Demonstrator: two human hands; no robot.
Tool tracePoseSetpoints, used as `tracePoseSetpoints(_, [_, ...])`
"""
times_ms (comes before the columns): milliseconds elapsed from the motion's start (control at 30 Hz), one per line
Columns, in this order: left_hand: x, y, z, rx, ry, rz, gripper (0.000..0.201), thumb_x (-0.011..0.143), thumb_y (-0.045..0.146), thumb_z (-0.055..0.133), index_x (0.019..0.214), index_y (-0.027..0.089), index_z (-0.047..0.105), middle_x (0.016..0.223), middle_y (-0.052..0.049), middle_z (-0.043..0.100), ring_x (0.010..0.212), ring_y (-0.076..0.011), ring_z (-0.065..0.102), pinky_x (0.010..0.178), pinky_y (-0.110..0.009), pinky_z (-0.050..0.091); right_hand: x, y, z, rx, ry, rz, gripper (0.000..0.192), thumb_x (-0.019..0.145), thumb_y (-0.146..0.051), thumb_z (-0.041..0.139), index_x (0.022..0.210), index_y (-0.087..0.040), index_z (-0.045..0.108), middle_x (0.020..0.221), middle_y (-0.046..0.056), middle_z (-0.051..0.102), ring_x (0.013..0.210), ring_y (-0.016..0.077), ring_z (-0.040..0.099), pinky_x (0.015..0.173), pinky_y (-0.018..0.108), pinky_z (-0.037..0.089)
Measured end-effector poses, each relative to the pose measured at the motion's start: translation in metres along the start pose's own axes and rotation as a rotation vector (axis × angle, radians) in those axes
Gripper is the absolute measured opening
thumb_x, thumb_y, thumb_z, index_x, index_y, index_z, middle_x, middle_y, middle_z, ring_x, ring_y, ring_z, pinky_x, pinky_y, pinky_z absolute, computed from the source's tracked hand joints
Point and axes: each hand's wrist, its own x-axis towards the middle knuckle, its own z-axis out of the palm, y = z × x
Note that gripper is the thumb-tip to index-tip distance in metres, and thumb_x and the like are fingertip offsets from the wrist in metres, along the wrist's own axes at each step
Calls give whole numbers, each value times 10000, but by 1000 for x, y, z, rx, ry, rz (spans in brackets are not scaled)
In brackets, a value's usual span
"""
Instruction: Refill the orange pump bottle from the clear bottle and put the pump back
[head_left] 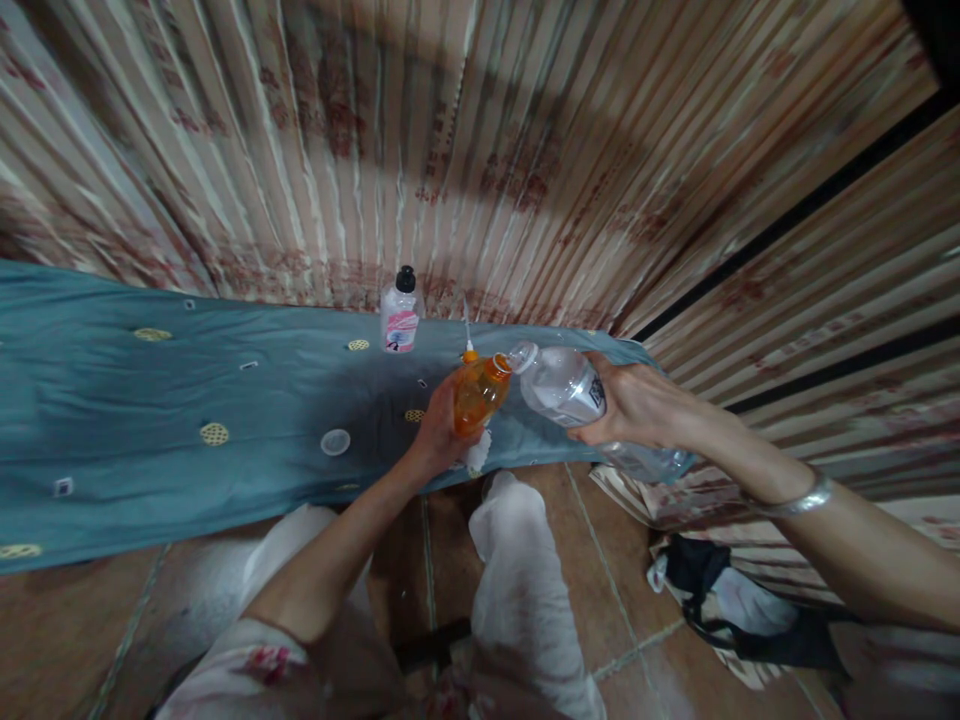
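My left hand [439, 432] grips a small orange bottle [478, 393], open at the top and tilted to the right, together with a bit of white cloth [477, 455] under the palm. My right hand [637, 405] holds a large clear plastic bottle [570, 390], tipped to the left so its open mouth touches the orange bottle's neck. An orange nozzle with a white tube [469, 345] shows just behind the orange bottle. Both bottles are over the right end of a blue-green cloth-covered table [187, 470].
A clear bottle with a black cap and pink label [400, 312] stands at the table's far edge. A round white lid [335, 441] lies on the cloth. Striped curtains [487, 130] hang behind. A dark bag [739, 600] lies on the tiled floor at right.
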Motion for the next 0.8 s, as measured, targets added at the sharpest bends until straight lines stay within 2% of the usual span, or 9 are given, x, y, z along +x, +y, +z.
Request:
tracePoseSetpoints(133, [-1,-4,1,-33,13,14,876,748,187,766,1528,165,367,1506,-195,569,1403,-353,565,1210,-576,457,1,0,0,-11,4,6,733,694,-570,774,1233,-109,588,704,34,681,712,295,712,581,311,402])
tracePoseSetpoints(367, [0,0,2,-42,15,-27,858,733,176,762,1514,192,405,1493,-163,582,1390,-342,579,1206,-557,470,0,1,1,3,13,-4,716,701,-563,774,1226,-111,594,681,23,668,685,284,704,571,305,392])
tracePoseSetpoints(567, [3,4,0,-19,12,19,871,735,139,752,1517,197,374,1476,-160,601,1375,-341,596,1195,-564,482,1,1,2,-17,24,-4,724,694,-558,781,1231,-107,602,693,34,684,706,298,713,573,308,396])
tracePoseSetpoints(800, [0,1,1,14,6,-20,887,738,162,764,1522,198,350,1519,-164,563,1413,-342,563,1220,-563,462,0,0,2,-19,33,-12,695,694,-559,787,1210,-127,613,673,22,676,676,284,699,570,307,390])
